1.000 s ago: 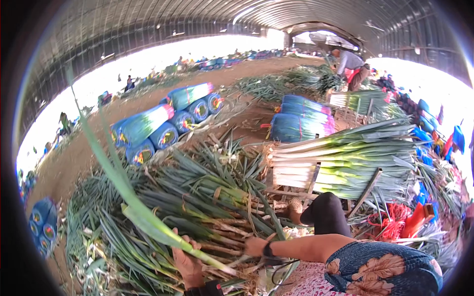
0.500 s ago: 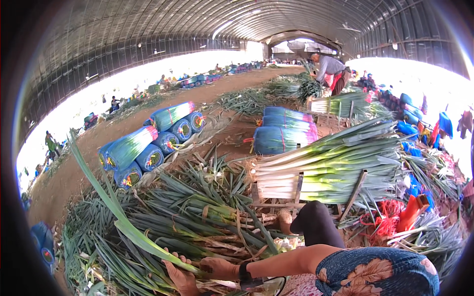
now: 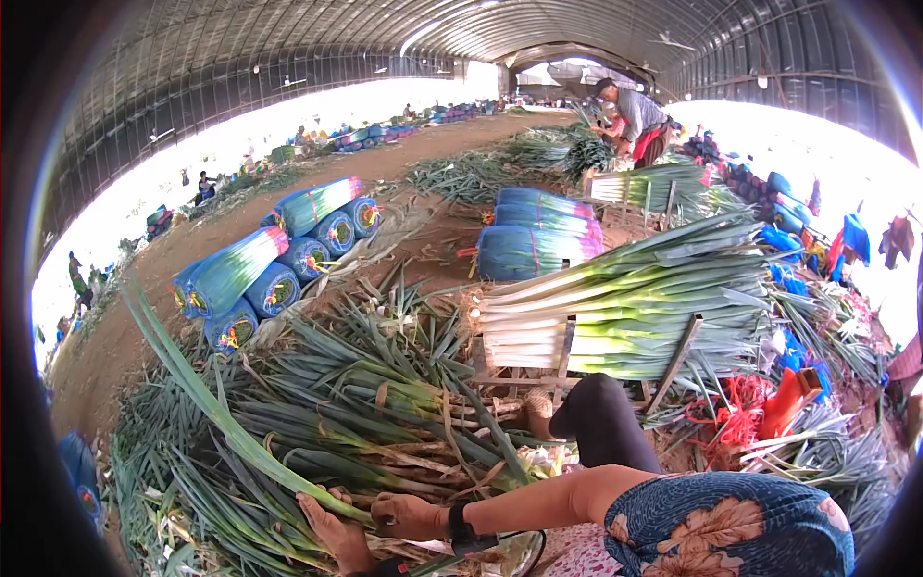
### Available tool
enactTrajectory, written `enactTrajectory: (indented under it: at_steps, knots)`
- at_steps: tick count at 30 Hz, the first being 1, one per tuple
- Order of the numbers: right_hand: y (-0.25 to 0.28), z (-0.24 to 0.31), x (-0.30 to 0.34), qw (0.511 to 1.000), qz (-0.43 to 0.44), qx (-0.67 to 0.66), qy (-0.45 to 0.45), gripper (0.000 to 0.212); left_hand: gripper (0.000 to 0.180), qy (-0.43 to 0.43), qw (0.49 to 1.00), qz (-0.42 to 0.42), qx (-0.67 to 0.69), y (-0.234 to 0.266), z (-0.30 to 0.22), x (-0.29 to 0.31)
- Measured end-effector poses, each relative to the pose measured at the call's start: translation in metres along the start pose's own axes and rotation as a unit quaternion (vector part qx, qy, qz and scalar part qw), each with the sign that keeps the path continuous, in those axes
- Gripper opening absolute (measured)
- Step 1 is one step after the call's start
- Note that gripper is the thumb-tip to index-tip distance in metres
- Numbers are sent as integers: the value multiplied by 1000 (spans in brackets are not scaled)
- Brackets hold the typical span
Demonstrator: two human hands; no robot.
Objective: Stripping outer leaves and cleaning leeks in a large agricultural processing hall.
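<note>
At the lower left, one long green leek [image 3: 226, 423] slants up from my hands, its leaf tips bending toward the far left. My left hand [image 3: 336, 535] is closed around its lower stalk. My right hand [image 3: 411, 517], with a dark band at the wrist, is curled at the stalk's near end beside the left; its fingers look pinched on the leek, and the very end is hidden. Under and beyond both hands spreads a heap of untrimmed leeks [image 3: 336, 413] with dry brown outer leaves.
Cleaned leeks [image 3: 615, 317] lie stacked in a wooden rack [image 3: 567, 346] beyond my bent knee [image 3: 608, 413]. Blue-wrapped bundles [image 3: 538, 252] sit behind it, with more bundles [image 3: 236, 269] at the left. Red twine [image 3: 735, 413] lies at the right. A co-worker [image 3: 639, 120] bends over leeks farther back.
The whole view has shifted slightly, so the scene sits a little further left and higher. My hands stay together at the leek's lower end, the right one curled more tightly.
</note>
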State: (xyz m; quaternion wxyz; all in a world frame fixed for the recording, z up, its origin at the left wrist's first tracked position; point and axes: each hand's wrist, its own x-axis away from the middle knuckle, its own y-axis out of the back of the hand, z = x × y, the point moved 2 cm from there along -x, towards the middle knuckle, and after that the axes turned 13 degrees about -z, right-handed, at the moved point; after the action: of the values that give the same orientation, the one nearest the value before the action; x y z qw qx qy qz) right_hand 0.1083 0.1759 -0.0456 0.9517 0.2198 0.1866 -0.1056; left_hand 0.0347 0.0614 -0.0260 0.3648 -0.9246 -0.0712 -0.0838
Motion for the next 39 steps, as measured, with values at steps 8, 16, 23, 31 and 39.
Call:
enactTrajectory:
  at_steps: [8, 16, 23, 31, 39]
  knots:
    - [4, 3, -5, 996, -21, -15, -81, 14, 28, 2, 1000, -5, -30, 17, 13, -12]
    - [7, 18, 14, 991, 45, -94, 78, 13, 37, -304, 916, 41, -257, 26, 19, -21]
    - [44, -20, 90, 940, 333, 46, -57, 20, 56, -252, 923, -17, -290, 72, -16, -40]
    - [126, -84, 95, 968, 70, 208, -120, 51, 39, -158, 985, -65, 8, 48, -42, -50]
    - [4, -30, 45, 983, 55, 125, -124, 46, 27, -36, 991, -86, 100, 27, -40, -26]
